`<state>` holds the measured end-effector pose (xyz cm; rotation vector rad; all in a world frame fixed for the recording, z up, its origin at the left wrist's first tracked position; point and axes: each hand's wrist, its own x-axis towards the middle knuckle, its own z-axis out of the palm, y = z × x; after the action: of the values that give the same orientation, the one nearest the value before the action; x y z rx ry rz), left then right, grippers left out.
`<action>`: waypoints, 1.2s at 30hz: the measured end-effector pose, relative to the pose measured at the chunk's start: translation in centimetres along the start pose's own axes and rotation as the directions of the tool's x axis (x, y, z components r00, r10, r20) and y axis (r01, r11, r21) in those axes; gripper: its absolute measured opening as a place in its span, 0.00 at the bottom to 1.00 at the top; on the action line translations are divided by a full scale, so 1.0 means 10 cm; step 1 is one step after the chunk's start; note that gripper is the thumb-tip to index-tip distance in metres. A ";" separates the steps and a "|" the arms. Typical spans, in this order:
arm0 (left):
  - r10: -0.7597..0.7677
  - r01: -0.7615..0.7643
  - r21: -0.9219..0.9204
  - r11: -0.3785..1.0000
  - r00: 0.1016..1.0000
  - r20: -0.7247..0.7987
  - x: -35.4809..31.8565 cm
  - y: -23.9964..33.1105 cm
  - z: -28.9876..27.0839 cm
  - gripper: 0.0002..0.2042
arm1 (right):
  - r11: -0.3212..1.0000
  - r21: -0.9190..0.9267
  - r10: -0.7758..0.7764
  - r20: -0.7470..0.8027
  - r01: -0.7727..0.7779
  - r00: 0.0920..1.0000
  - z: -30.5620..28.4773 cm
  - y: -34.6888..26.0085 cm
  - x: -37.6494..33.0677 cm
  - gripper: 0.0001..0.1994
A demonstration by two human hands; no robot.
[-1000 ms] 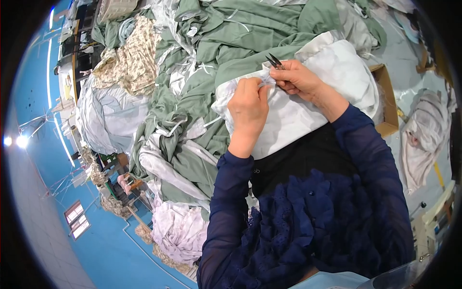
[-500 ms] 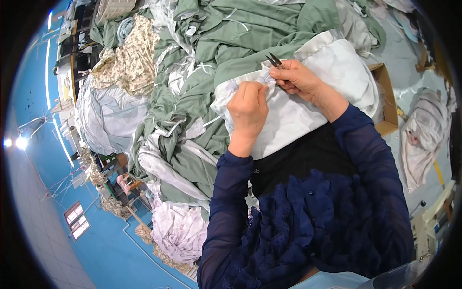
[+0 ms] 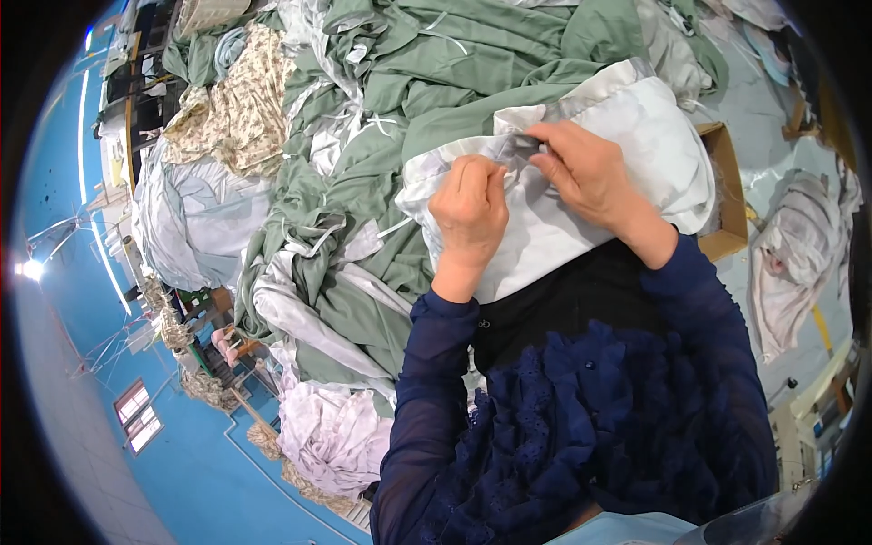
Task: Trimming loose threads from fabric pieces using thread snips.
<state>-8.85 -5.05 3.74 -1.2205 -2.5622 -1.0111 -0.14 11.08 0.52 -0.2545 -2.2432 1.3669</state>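
A white cloth (image 3: 636, 118) with a grey-edged hem lies across my lap, over a black garment (image 3: 563, 300). My left hand (image 3: 468, 204) is closed on a fold of the white cloth near its left end. Just to the right, my right hand (image 3: 586, 173) pinches the hem (image 3: 509, 145), fingertips pointing left toward the left hand. The two hands are a few centimetres apart on the same edge. What lies under the right fingers is hidden. Dark blue sleeves cover both forearms.
A big heap of green fabric (image 3: 381, 182) fills the space ahead and to the left, with a floral cloth (image 3: 236, 109) and a pale blue one (image 3: 191, 218) beyond. A cardboard box (image 3: 727, 182) stands at the right. Pale pink cloth (image 3: 327, 436) lies at the lower left on blue floor.
The dark pointed tips that stuck out above my right fingers no longer show. My right hand has closed down onto the hem, nearer the left hand. The left hand has hardly moved.
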 end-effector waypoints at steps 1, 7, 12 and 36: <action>0.001 -0.001 -0.019 1.000 1.000 -0.011 0.00 0.00 0.00 0.08 | 0.989 -0.124 -0.077 0.062 0.084 0.995 -0.02 -0.01 -0.02 0.14; -0.017 0.016 -0.053 0.998 1.000 -0.015 -0.02 0.01 -0.02 0.08 | 0.916 -0.285 -0.270 0.080 0.281 0.960 0.00 -0.03 -0.01 0.17; -0.021 0.020 -0.061 0.998 0.999 -0.024 -0.02 -0.01 -0.03 0.08 | 0.867 -0.343 -0.345 0.112 0.362 0.932 0.07 0.01 0.00 0.17; -0.032 0.025 -0.098 0.995 0.997 -0.073 -0.08 -0.03 -0.12 0.08 | 0.921 -0.225 -0.316 0.043 0.317 0.948 0.13 0.06 0.05 0.14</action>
<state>-8.75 -6.40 4.20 -1.1479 -2.5075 -1.1768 -1.30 10.63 -0.33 0.0375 -2.3241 0.9421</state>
